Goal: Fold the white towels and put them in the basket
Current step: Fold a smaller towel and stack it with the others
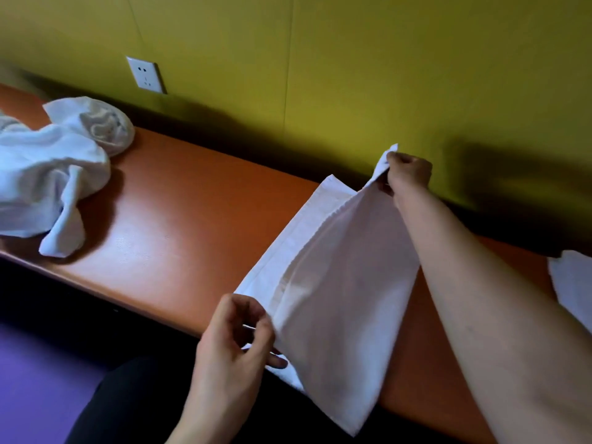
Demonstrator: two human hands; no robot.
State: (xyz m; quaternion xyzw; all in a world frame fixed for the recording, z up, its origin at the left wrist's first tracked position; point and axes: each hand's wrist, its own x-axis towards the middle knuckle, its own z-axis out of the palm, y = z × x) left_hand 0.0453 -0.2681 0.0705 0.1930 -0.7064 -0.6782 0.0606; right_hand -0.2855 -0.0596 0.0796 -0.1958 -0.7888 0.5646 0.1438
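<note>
A white towel is stretched over the orange bench, one layer lifted over another. My right hand pinches its far corner near the wall. My left hand grips its near corner at the bench's front edge. A crumpled heap of white towels lies at the left end of the bench. No basket is in view.
A yellow-green wall with a white socket runs behind the bench. Another piece of white cloth shows at the right edge. Purple floor and my dark-clothed leg lie below.
</note>
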